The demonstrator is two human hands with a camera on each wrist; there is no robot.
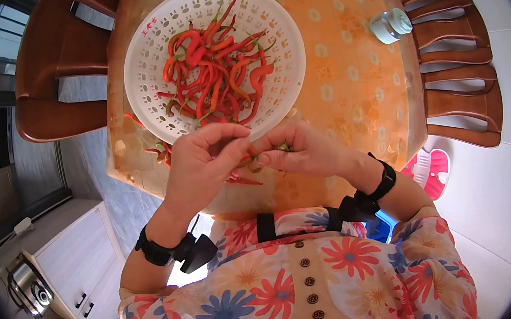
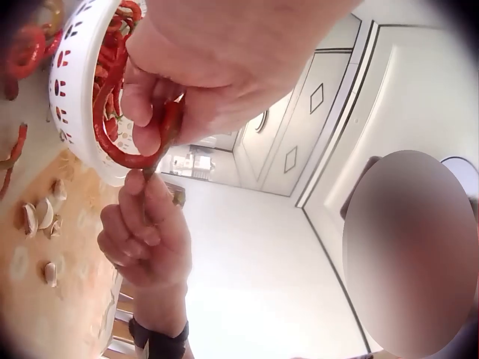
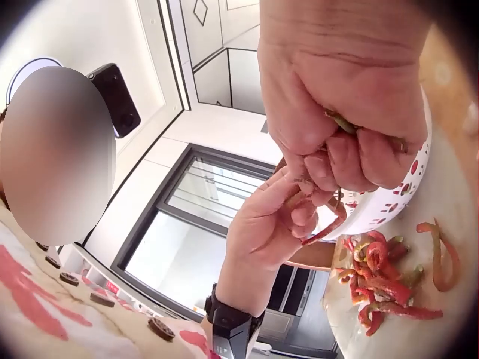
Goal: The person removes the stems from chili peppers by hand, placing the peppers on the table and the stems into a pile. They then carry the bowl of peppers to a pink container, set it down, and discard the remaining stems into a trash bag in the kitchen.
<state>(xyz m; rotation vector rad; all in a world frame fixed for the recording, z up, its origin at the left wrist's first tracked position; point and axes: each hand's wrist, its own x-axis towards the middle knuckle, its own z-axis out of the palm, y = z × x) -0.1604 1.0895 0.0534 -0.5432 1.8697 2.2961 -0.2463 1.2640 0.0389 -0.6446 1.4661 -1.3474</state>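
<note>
Both hands meet just in front of a white perforated basket heaped with red peppers. My left hand grips a curved red pepper, whose body loops out beside the basket in the left wrist view. My right hand pinches the stem end of that pepper with thumb and fingertips, close against the left fingers. Green stem bits show in the curled right fingers. Part of the held pepper is hidden by the left hand.
More red peppers lie on the table beside the basket. Garlic cloves rest on the patterned tablecloth. A lidded glass jar stands near the right edge, with wooden chairs beyond. Another chair is at the left.
</note>
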